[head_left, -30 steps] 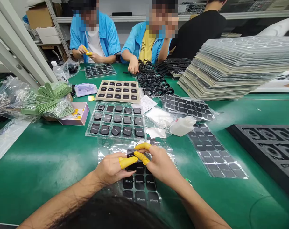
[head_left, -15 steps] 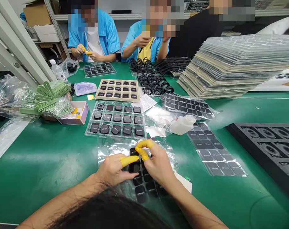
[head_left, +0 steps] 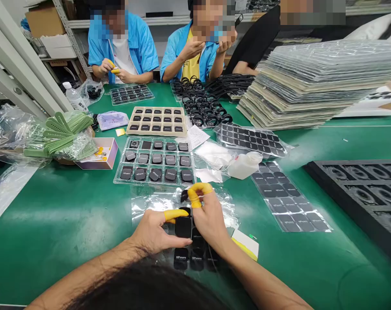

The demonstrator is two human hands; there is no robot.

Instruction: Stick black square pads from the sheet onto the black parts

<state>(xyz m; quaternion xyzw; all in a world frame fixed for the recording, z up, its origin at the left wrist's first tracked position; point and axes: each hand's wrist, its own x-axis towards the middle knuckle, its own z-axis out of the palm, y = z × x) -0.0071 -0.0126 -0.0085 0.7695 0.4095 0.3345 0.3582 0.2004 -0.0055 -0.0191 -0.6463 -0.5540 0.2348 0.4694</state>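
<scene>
Yellow finger cots cover fingertips on both hands. My left hand (head_left: 153,230) grips a black square watch body (head_left: 183,227) by its edges, between the forefinger and the thumb, its dark smooth face turned up. Above it my right hand (head_left: 210,217) is closed in a pinch on a small dark film piece (head_left: 184,196), partly hidden by the fingers. Under both hands lies a clear sheet of black square stickers (head_left: 181,259) with white lettering. Just beyond, a clear plastic tray (head_left: 121,175) carries several black square watch bodies, most with lettered covers.
A beige tray (head_left: 129,129) of black pieces stands farther back. White bottle (head_left: 245,165), sticker sheet (head_left: 290,202) and black foam tray (head_left: 324,189) are on the right, below a tall stack of trays (head_left: 299,94). Green straps (head_left: 66,133) lie left. Two co-workers in blue sit opposite.
My right hand has lifted slightly away from the watch body, with the dark film piece now showing in its pinch. My left hand keeps its grip, and more of the watch's face shows.
</scene>
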